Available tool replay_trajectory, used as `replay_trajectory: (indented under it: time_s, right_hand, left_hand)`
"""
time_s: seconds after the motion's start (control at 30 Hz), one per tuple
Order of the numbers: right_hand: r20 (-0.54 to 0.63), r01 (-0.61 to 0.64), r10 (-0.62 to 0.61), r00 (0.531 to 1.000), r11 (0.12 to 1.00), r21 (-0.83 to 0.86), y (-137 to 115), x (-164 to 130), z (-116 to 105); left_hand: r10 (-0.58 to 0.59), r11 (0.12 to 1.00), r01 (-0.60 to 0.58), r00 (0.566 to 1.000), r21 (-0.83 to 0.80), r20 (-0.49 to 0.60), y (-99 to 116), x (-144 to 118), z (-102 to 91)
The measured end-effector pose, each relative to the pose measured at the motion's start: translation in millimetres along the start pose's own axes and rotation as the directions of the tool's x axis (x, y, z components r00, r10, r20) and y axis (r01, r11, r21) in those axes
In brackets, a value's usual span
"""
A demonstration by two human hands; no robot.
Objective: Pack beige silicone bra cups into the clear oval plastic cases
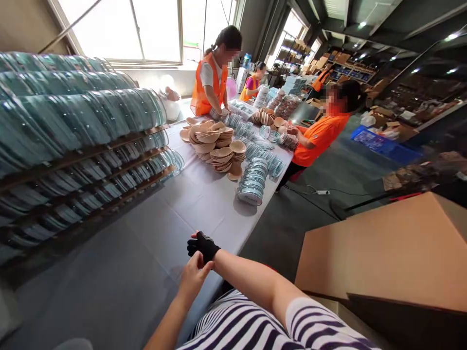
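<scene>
My right hand (pixel 203 246) wears a black glove (pixel 208 248) with bare fingertip skin showing at its upper edge. Its fingers are loosely stretched out over the white table, with nothing visible in them. My left hand (pixel 195 276) is bare and reaches across to the right wrist, its thumb and fingers closed at the glove's cuff. Beyond both hands stands a stack of clear round glass pieces (pixel 251 182), lid-like in shape. Behind it to the left lie piles of tan, shallow, bowl-like discs (pixel 221 156).
A rack (pixel 120 146) packed with glass discs runs along the left of the white table (pixel 156 228). A large cardboard box (pixel 379 243) stands at the right. Co-workers in orange, one person (pixel 209 82) at the far side and another person (pixel 317 136) at right, handle pieces.
</scene>
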State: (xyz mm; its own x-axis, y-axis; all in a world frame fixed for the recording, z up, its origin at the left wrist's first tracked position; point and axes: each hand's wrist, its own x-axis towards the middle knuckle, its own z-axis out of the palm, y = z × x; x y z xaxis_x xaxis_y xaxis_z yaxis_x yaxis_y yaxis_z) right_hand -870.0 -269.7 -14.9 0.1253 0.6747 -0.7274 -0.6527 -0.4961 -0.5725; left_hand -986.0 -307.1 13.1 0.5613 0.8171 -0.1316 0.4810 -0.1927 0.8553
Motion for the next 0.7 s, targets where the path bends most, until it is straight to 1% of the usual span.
replay_trajectory:
  time_s: [0.07, 0.1, 0.13, 0.2, 0.27, 0.33, 0.37, 0.43, 0.5, 0.6, 0.67, 0.7]
  right_hand:
    - [-0.053, -0.027, 0.028, 0.998, 1.0, 0.014, -18.0, 6.9, -18.3]
    - [-0.075, -0.039, 0.04, 0.996, 0.999, 0.008, -27.1, 11.5, -28.5]
    - [-0.087, -0.051, 0.05, 0.995, 0.999, -0.002, -36.5, 16.9, -38.7]
    - [-0.078, -0.074, 0.071, 0.994, 0.996, -0.039, -58.1, 29.8, -57.8]
    - [-0.017, -0.102, 0.101, 0.995, 0.99, -0.102, -86.7, 44.6, -75.7]
    - [0.082, -0.106, 0.122, 0.989, 0.978, -0.178, -124.5, 59.9, -94.8]
    - [0.131, -0.082, 0.111, 0.985, 0.974, -0.21, -146.7, 67.3, -105.2]
    - [0.208, 0.029, 0.024, 0.978, 0.967, -0.252, -195.4, 80.8, -127.4]
    - [0.257, 0.202, -0.129, 0.958, 0.937, -0.284, -246.4, 92.2, -150.9]
    - [0.339, 0.443, -0.327, 0.882, 0.818, -0.365, -317.3, 106.3, -188.9]
    - [0.375, 0.546, -0.409, 0.832, 0.722, -0.425, -355.0, 115.1, -217.6]
    - [0.375, 0.577, -0.441, 0.815, 0.679, -0.454, -370.0, 119.4, -233.5]
  left_hand:
    - [0.006, 0.993, -0.004, 1.0, 0.116, -0.018, 23.5, 13.1, 15.2]
    - [0.015, 0.984, -0.014, 1.0, 0.178, -0.007, 32.9, 21.5, 20.9]
    - [0.021, 0.971, -0.022, 1.0, 0.239, 0.009, 41.3, 31.5, 26.2]
    - [-0.004, 0.935, -0.008, 0.999, 0.356, 0.033, 56.4, 56.4, 38.8]
    - [-0.035, 0.909, -0.001, 0.996, 0.417, 0.08, 72.7, 88.4, 57.9]
    - [-0.028, 0.917, -0.049, 0.982, 0.397, 0.185, 93.0, 126.9, 84.9]
    - [-0.003, 0.93, -0.088, 0.969, 0.358, 0.247, 105.2, 148.2, 100.6]
    - [0.055, 0.955, -0.148, 0.94, 0.258, 0.338, 132.6, 192.9, 132.5]
    - [0.08, 0.972, -0.153, 0.93, 0.179, 0.36, 160.8, 237.1, 160.4]
    - [0.034, 0.995, -0.067, 0.924, 0.075, 0.38, 192.7, 293.0, 192.2]
    - [0.004, 1.0, -0.009, 0.921, 0.01, 0.389, 202.7, 318.7, 209.7]
    - [-0.002, 1.0, 0.01, 0.927, -0.019, 0.375, 204.2, 327.6, 217.8]
